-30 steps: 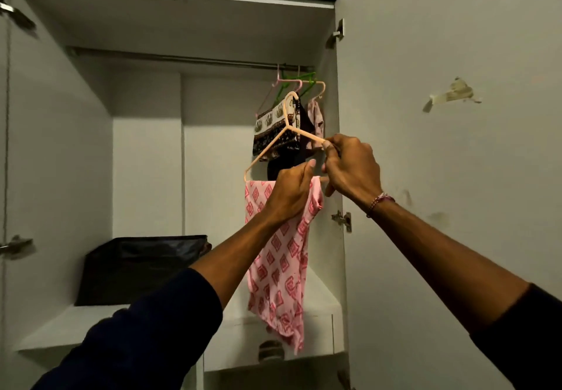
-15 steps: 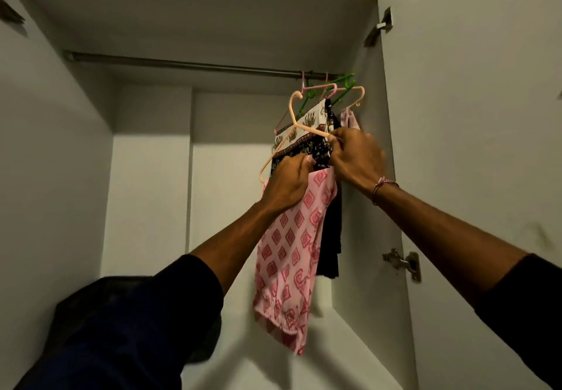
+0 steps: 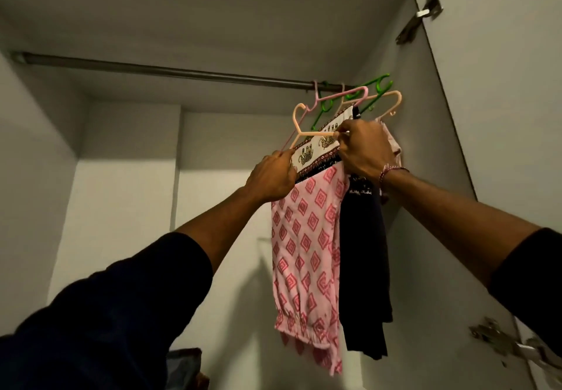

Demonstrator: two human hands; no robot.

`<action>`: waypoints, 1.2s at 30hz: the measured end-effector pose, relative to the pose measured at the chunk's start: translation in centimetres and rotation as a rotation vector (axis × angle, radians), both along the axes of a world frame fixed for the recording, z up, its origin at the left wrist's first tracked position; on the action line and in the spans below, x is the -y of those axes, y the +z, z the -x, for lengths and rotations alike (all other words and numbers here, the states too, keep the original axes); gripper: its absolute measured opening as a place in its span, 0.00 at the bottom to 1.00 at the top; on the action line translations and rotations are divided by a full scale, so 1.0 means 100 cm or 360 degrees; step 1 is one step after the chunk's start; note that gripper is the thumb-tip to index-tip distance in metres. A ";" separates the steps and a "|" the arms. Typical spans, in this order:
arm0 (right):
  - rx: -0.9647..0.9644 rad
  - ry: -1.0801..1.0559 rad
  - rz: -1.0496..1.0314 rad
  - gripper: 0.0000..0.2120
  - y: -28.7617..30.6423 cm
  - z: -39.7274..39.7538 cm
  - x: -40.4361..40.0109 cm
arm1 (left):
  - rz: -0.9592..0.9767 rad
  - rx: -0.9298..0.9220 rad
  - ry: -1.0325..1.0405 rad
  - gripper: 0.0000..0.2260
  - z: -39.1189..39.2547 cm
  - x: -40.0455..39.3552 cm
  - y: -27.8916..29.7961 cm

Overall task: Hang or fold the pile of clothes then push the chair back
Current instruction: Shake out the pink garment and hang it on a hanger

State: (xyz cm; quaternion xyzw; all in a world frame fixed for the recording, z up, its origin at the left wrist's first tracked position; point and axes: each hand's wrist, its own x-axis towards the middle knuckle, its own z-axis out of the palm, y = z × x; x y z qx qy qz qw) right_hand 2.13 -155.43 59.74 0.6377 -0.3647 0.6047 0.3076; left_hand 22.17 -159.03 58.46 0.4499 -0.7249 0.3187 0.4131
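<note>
A pink garment with a red diamond print (image 3: 307, 237) hangs from a peach hanger (image 3: 301, 123). My left hand (image 3: 270, 178) grips the hanger's left arm together with the cloth. My right hand (image 3: 365, 149) pinches the hanger's right arm. The hanger's hook sits just below the steel rod (image 3: 170, 71), not over it. Behind it, a white elephant-print garment (image 3: 316, 149) and a dark garment (image 3: 365, 262) hang from pink, green and peach hangers (image 3: 377, 93) at the rod's right end. The pile of clothes and the chair are out of view.
The wardrobe's open right door (image 3: 501, 122) stands close beside my right arm, with hinges (image 3: 422, 14) at top and bottom. The rod's left stretch carries nothing. A dark bag (image 3: 185, 368) shows at the bottom edge.
Both hands have raised the peach hanger with the pink garment up and toward the rod. My view has tilted upward, so the shelf and most of the dark bag dropped out of sight.
</note>
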 end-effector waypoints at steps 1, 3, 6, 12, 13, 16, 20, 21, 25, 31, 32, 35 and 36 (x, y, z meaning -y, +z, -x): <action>-0.0004 -0.0015 0.0003 0.09 0.009 -0.003 0.010 | 0.0002 0.0009 0.0013 0.21 -0.002 0.010 0.007; -0.0019 -0.0042 0.0021 0.08 0.029 -0.009 0.025 | 0.0041 0.0029 0.0046 0.21 -0.006 0.025 0.019; -0.0049 -0.0039 0.0023 0.08 0.058 -0.021 0.041 | 0.0074 0.0031 0.0081 0.22 -0.011 0.045 0.035; -0.0023 -0.0039 -0.0043 0.07 0.114 -0.040 0.069 | 0.0115 0.0033 0.0190 0.24 -0.019 0.077 0.080; -0.0019 -0.0045 -0.0049 0.06 0.122 -0.042 0.073 | 0.0128 0.0033 0.0205 0.24 -0.018 0.081 0.088; 0.0006 -0.0060 -0.0071 0.06 0.142 -0.042 0.085 | 0.0126 0.0062 0.0222 0.25 -0.018 0.093 0.106; 0.0057 -0.0019 -0.0068 0.07 0.164 -0.041 0.098 | 0.0152 0.0076 0.0239 0.25 -0.016 0.101 0.123; 0.0076 -0.0005 -0.0063 0.07 0.167 -0.041 0.100 | 0.0160 0.0077 0.0249 0.25 -0.014 0.103 0.127; 0.0073 -0.0020 -0.0023 0.07 0.171 -0.043 0.106 | 0.0199 0.0060 0.0277 0.25 -0.009 0.107 0.134; 0.0069 -0.0042 0.0103 0.07 0.176 -0.050 0.099 | 0.0223 0.0047 0.0216 0.21 0.004 0.106 0.145; 0.0074 -0.0052 0.0112 0.07 0.176 -0.050 0.098 | 0.0227 0.0047 0.0198 0.20 0.005 0.106 0.144; 0.0021 -0.0072 0.0109 0.07 0.169 -0.050 0.095 | 0.0213 0.0042 0.0172 0.20 0.004 0.113 0.136; -0.0001 -0.0077 0.0111 0.07 0.166 -0.049 0.094 | 0.0208 0.0048 0.0173 0.21 0.003 0.117 0.132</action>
